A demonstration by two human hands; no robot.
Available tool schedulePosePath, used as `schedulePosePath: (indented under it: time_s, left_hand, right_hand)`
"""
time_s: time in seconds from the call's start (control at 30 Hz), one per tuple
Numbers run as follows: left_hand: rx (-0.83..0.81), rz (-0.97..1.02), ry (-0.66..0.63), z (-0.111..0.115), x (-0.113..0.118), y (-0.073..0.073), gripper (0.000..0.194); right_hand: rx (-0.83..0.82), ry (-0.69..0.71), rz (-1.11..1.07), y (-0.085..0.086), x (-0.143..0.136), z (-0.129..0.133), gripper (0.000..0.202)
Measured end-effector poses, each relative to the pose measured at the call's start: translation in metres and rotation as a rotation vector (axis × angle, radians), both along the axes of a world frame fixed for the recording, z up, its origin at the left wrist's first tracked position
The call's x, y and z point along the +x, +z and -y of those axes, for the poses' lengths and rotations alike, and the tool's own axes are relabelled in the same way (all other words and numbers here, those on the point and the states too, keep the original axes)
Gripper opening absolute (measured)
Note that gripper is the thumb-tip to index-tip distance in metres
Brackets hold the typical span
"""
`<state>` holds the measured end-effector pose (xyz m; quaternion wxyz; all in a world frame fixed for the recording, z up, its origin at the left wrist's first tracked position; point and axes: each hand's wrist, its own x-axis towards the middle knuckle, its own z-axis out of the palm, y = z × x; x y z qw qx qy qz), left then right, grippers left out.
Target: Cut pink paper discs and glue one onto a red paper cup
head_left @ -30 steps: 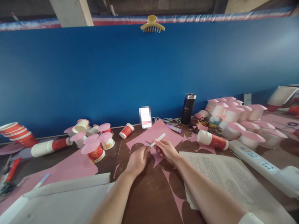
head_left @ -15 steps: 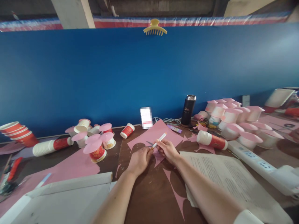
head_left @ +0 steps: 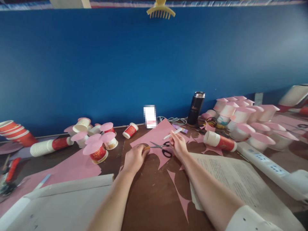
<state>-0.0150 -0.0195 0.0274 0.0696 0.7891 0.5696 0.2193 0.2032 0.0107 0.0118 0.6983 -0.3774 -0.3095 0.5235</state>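
My right hand (head_left: pixel 178 143) is closed round a white pen (head_left: pixel 172 134), whose thin tip points down to the left. My left hand (head_left: pixel 135 158) pinches a small orange-brown piece (head_left: pixel 146 148) that looks like the pen's cap. Between the hands, scissors with black handles (head_left: pixel 166 153) lie partly spread on a pink paper sheet (head_left: pixel 161 129) with curved pieces cut from its near edge. A narrow pink scrap (head_left: pixel 179 195) rests on the brown table in front of them.
Paper cups topped with pink paper (head_left: pixel 98 154) stand at left; more capped cups (head_left: pixel 261 139) crowd the right. A black flask (head_left: pixel 196 109) stands by the blue partition. A printed sheet (head_left: pixel 223 179), a power strip (head_left: pixel 262 163) and a white box (head_left: pixel 67 202) flank my arms.
My hands have moved apart, the pen to the right and the orange-brown piece to the left, separating the two. The scissors now show fully between them. The view has tilted down slightly.
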Motion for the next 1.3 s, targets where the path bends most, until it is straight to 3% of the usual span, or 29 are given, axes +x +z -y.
schedulePosePath:
  time_s: [0.23, 0.37, 0.47, 0.57, 0.7, 0.77, 0.83, 0.9, 1.0, 1.1, 1.2, 1.3]
  left_hand:
    - [-0.027, -0.024, -0.042, -0.001, -0.011, 0.000, 0.030]
    - [0.071, 0.078, 0.153, -0.011, -0.015, 0.011, 0.033]
    - [0.184, 0.029, 0.328, -0.035, -0.018, 0.028, 0.026]
    - [0.163, -0.099, 0.443, -0.066, -0.019, 0.039, 0.038]
    - [-0.049, -0.183, 0.549, -0.094, -0.016, 0.030, 0.073]
    - [-0.149, -0.153, 0.553, -0.098, -0.014, 0.022, 0.064]
    - [-0.104, -0.100, 0.566, -0.094, -0.012, 0.020, 0.056]
    - [0.006, 0.005, 0.521, -0.082, -0.011, 0.024, 0.060]
    - [0.133, 0.258, 0.324, -0.054, -0.007, 0.037, 0.060]
    - [0.088, 0.601, 0.071, -0.026, -0.001, 0.044, 0.059]
    - [-0.076, 0.965, -0.126, -0.008, 0.003, 0.037, 0.063]
    - [-0.038, 1.004, -0.093, -0.004, 0.001, 0.021, 0.060]
  right_hand:
    - [0.021, 0.059, 0.054, 0.000, -0.005, 0.004, 0.034]
    - [-0.005, 0.061, 0.045, 0.002, -0.005, 0.006, 0.034]
    - [-0.029, 0.061, 0.072, 0.003, -0.006, 0.008, 0.035]
    - [-0.028, 0.064, 0.128, 0.003, -0.008, 0.009, 0.036]
    - [-0.024, 0.093, 0.146, 0.000, -0.009, 0.008, 0.036]
    - [-0.022, 0.101, 0.138, -0.002, -0.008, 0.007, 0.036]
    - [-0.002, 0.105, 0.124, -0.004, -0.007, 0.005, 0.035]
    - [0.025, 0.111, 0.090, -0.004, -0.006, 0.004, 0.036]
    - [0.056, 0.107, 0.034, -0.002, -0.005, 0.004, 0.040]
    - [0.062, 0.103, 0.022, 0.003, -0.004, 0.007, 0.041]
    - [0.063, 0.145, 0.030, 0.009, -0.003, 0.015, 0.040]
    - [0.084, 0.231, 0.036, 0.012, -0.005, 0.022, 0.037]
